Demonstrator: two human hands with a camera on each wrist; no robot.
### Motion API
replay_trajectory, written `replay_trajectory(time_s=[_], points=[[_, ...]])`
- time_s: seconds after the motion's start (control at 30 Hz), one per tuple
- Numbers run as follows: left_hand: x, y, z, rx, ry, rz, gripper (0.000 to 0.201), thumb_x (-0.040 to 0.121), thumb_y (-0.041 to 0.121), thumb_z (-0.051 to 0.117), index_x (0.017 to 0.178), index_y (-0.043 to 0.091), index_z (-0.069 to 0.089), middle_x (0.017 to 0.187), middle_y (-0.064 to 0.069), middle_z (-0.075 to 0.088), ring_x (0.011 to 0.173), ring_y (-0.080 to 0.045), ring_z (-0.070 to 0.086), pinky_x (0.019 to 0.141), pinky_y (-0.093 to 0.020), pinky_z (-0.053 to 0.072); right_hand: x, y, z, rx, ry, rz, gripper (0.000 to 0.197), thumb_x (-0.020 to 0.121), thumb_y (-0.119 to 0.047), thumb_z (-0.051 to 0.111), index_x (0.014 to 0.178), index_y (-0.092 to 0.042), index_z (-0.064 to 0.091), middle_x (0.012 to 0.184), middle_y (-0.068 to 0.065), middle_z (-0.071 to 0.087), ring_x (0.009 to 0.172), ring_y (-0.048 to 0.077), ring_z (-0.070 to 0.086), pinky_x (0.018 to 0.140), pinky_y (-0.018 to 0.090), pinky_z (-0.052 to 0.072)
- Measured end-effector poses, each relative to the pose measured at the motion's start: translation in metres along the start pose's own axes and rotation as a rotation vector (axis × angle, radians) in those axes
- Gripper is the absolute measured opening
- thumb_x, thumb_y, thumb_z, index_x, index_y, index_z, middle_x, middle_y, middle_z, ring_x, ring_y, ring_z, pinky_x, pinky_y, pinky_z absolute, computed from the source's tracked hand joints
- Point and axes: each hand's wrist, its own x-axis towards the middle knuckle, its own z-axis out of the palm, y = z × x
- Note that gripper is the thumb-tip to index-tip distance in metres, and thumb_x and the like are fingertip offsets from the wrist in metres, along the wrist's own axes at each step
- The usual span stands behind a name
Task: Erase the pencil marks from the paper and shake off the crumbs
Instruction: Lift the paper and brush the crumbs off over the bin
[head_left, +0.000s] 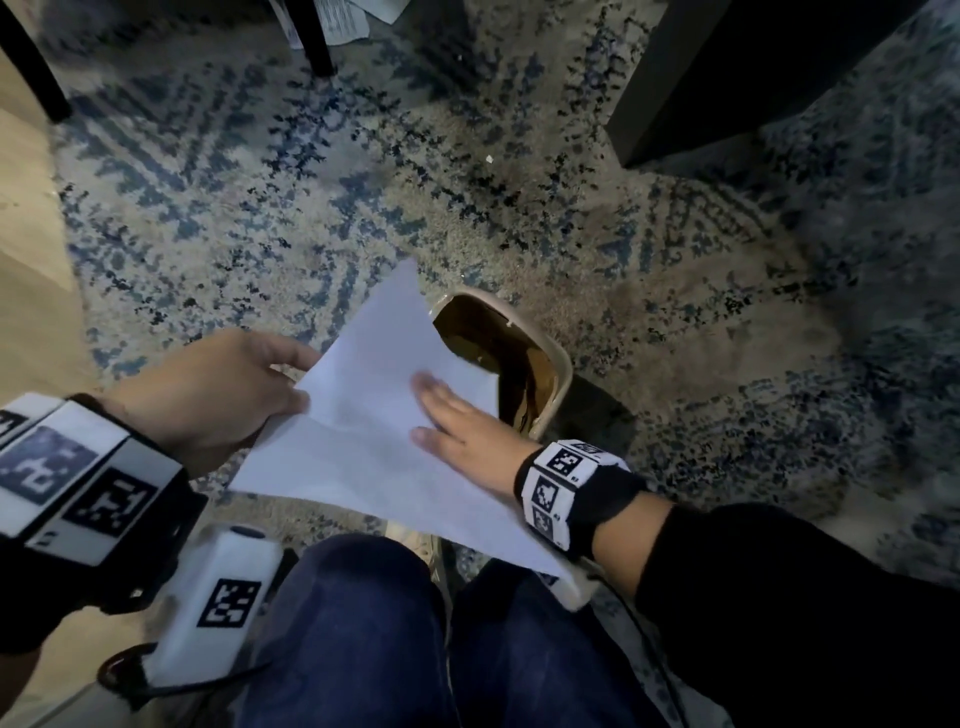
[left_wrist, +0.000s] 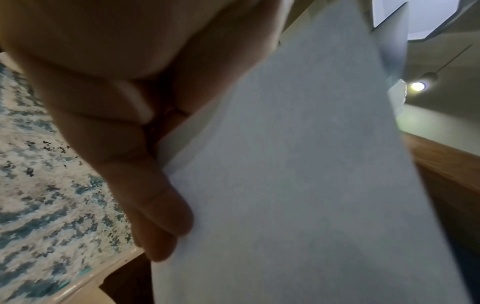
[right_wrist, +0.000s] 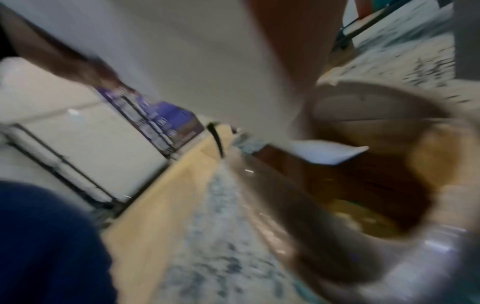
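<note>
A white sheet of paper (head_left: 374, 415) hangs tilted over a beige waste bin (head_left: 558, 364) on the rug, its far corner pointing away from me. My left hand (head_left: 291, 382) pinches the sheet's left edge between thumb and fingers; in the left wrist view the fingers (left_wrist: 155, 205) curl under the paper (left_wrist: 298, 185). A small pale thing (left_wrist: 135, 100) sits tucked in that palm; what it is I cannot tell. My right hand (head_left: 441, 415) lies flat on the sheet's upper face with fingers straight, blurred by motion. The right wrist view is smeared, showing the paper (right_wrist: 207, 61) above the bin's brown inside (right_wrist: 363, 185).
A blue and beige patterned rug (head_left: 467, 182) covers the floor, with pale wood floor (head_left: 26, 234) to the left. A black furniture block (head_left: 727, 78) stands at the back right, dark chair legs (head_left: 317, 36) at the back left. My knees in blue jeans (head_left: 363, 623) are below the paper.
</note>
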Motion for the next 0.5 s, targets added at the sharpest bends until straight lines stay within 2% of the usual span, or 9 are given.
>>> replay_trajectory(time_s=[0.03,0.1,0.17,0.23,0.3,0.37,0.43,0.47,0.5], points=[[-0.001,0.000,-0.002,-0.026,0.001,-0.016,0.024,0.082,-0.003,0.055,0.089,0.017,0.067,0.082,-0.017,0.066,0.062,-0.012,0.065,0.062,-0.024,0.054,0.002,0.012,-0.004,-0.035,-0.011,0.141,0.062,0.103,-0.036,0.031,0.152,-0.014,0.001,0.160,0.003,-0.007,0.147,0.015,-0.006,0.119,0.035,0.000],[-0.001,-0.002,-0.007,-0.045,-0.027,-0.060,0.027,0.082,-0.005,0.052,0.081,0.016,0.068,0.082,-0.029,0.069,0.066,-0.032,0.062,0.068,-0.044,0.053,-0.006,0.034,-0.014,-0.102,0.034,0.379,0.062,0.103,-0.036,0.029,0.152,-0.009,0.001,0.160,0.008,-0.007,0.147,0.020,-0.005,0.119,0.039,0.003],[-0.001,0.000,-0.008,-0.017,-0.030,-0.067,0.029,0.082,-0.003,0.053,0.080,0.021,0.069,0.083,-0.034,0.068,0.068,-0.042,0.062,0.071,-0.052,0.050,-0.022,0.037,-0.019,-0.061,0.141,0.348,0.065,0.103,-0.036,0.031,0.152,-0.011,-0.001,0.160,0.005,-0.010,0.147,0.019,-0.009,0.118,0.035,-0.001],[0.002,0.002,-0.005,0.049,-0.017,-0.056,0.029,0.081,0.001,0.055,0.079,0.026,0.069,0.080,-0.028,0.071,0.072,-0.047,0.065,0.073,-0.059,0.052,-0.039,0.015,-0.015,0.050,0.199,0.173,0.067,0.100,-0.041,0.035,0.152,-0.019,-0.002,0.159,-0.004,-0.013,0.146,0.017,-0.013,0.119,0.037,-0.005],[0.005,0.007,0.000,0.062,-0.015,-0.060,0.031,0.080,0.000,0.055,0.076,0.026,0.070,0.077,-0.023,0.072,0.074,-0.045,0.066,0.073,-0.058,0.053,-0.045,-0.014,-0.007,0.094,0.146,-0.005,0.068,0.099,-0.045,0.035,0.151,-0.027,-0.005,0.158,-0.010,-0.014,0.144,0.010,-0.015,0.117,0.034,-0.008],[0.002,0.018,0.011,0.049,-0.029,-0.025,0.034,0.079,-0.003,0.054,0.075,0.026,0.070,0.079,-0.024,0.072,0.076,-0.045,0.067,0.075,-0.060,0.053,-0.041,-0.027,-0.001,0.031,0.047,-0.063,0.065,0.101,-0.041,0.034,0.151,-0.026,-0.004,0.159,-0.009,-0.012,0.144,0.004,-0.013,0.115,0.030,-0.008],[0.000,0.010,-0.002,-0.041,-0.066,-0.078,0.033,0.080,-0.006,0.052,0.078,0.021,0.070,0.084,-0.030,0.070,0.080,-0.050,0.064,0.078,-0.063,0.049,-0.032,-0.013,-0.006,-0.003,-0.011,0.047,0.060,0.103,-0.036,0.032,0.153,-0.019,0.002,0.160,-0.004,-0.006,0.146,0.009,-0.007,0.117,0.035,-0.002],[-0.004,0.006,-0.011,-0.060,-0.064,-0.060,0.032,0.080,-0.005,0.052,0.080,0.021,0.070,0.086,-0.031,0.069,0.081,-0.052,0.063,0.079,-0.063,0.048,-0.032,0.001,-0.008,-0.028,-0.053,0.164,0.058,0.104,-0.034,0.029,0.153,-0.015,0.005,0.161,0.000,-0.002,0.147,0.014,-0.003,0.117,0.038,0.002],[0.006,0.009,-0.009,-0.052,0.000,-0.001,0.032,0.079,-0.004,0.053,0.082,0.023,0.070,0.085,-0.030,0.070,0.080,-0.052,0.063,0.079,-0.062,0.049,-0.036,0.016,-0.011,-0.068,-0.089,0.288,0.056,0.104,-0.032,0.028,0.153,-0.012,0.009,0.161,0.004,0.002,0.147,0.019,0.000,0.117,0.041,0.007]])
